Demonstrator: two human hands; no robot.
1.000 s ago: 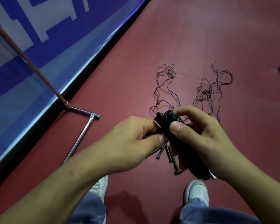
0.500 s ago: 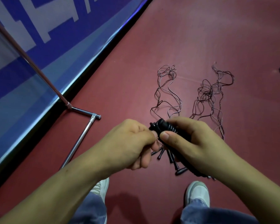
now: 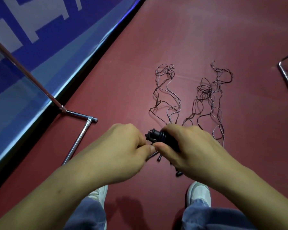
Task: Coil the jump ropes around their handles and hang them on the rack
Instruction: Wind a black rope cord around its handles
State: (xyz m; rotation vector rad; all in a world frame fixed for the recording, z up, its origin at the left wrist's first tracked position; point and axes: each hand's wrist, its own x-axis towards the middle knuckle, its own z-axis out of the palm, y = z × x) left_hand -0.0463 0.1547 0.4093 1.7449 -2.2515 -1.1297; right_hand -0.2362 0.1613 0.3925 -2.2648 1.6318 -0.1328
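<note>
Most of handle bundle [image 3: 160, 138] buried under right hand [image 3: 193, 146]; one end shows. Just left of it, left hand [image 3: 123, 146] pinches rope strand [image 3: 151, 140], too thin to follow. Below bundle, loose handles [image 3: 159, 157] half covered. Far left, rack pole [image 3: 23, 69] cut off.

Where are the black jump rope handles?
Middle of the head view: the black handles sit in the right hand, with the left hand pinching their rope beside them.

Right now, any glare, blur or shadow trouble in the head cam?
Head view: dim overall; glare streaks the lower edge of the banner; the rack tube gleams; loose ropes on the floor are sharp; left hand and right hand look slightly soft; faint shadow between the shoes.
</note>
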